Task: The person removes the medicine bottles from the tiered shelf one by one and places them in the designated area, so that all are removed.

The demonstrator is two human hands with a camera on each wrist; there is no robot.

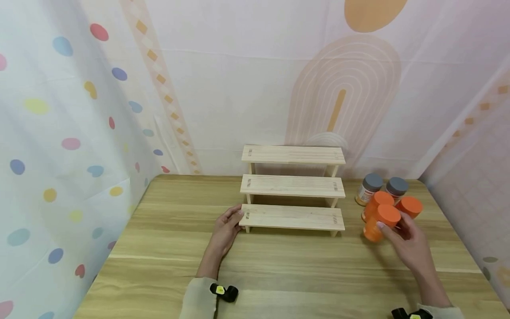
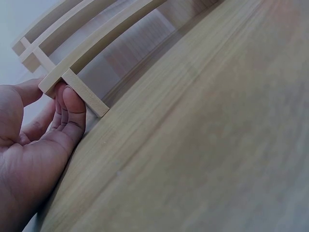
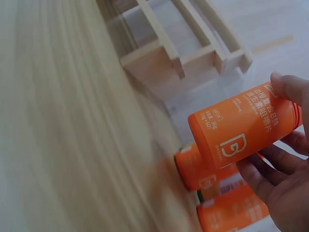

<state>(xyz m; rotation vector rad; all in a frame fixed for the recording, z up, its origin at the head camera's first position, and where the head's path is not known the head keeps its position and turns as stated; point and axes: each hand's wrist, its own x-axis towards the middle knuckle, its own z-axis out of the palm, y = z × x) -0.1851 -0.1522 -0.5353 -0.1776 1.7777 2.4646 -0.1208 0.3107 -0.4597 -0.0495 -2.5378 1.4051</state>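
A three-tier wooden display stand (image 1: 292, 217) stands at the back middle of the table. My left hand (image 1: 225, 232) grips the left end of its lowest step, thumb and fingers about the board's edge in the left wrist view. My right hand (image 1: 415, 248) holds an orange vitamin bottle (image 3: 244, 125) by its cap end. That bottle is tilted, and in the right wrist view its printed label faces the camera. Two more orange bottles, one on the left (image 1: 382, 199) and one on the right (image 1: 410, 206), stand just behind it, partly hidden.
Behind the orange bottles are two grey-lidded jars, one at the left (image 1: 371, 186) and one at the right (image 1: 396, 186). The wood-grain table (image 1: 295, 270) extends in front of the stand. Patterned curtains (image 1: 223, 102) hang along the back and sides.
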